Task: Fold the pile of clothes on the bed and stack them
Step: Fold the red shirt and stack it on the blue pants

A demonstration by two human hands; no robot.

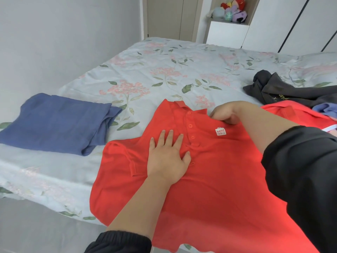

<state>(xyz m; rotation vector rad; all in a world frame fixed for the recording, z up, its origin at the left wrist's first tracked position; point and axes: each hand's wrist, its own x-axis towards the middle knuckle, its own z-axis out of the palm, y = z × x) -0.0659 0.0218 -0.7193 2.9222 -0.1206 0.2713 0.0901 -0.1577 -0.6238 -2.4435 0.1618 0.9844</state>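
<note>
A red polo shirt [209,179] lies face up on the bed, collar away from me, with a white logo patch on the chest. My left hand [168,157] rests flat on it beside the button placket, fingers straight. My right hand [225,115] pinches the shirt's shoulder fabric near the collar. A folded blue garment [52,123] lies on the bed to the left. At the right sits a pile: a dark grey garment [284,90], another red shirt [291,111] and a bit of light blue cloth [326,108].
The bed [164,70] has a pale floral sheet and its near edge runs along the lower left. A grey wall stands to the left. Behind the bed are wardrobe doors and a white shelf with plush toys [231,11].
</note>
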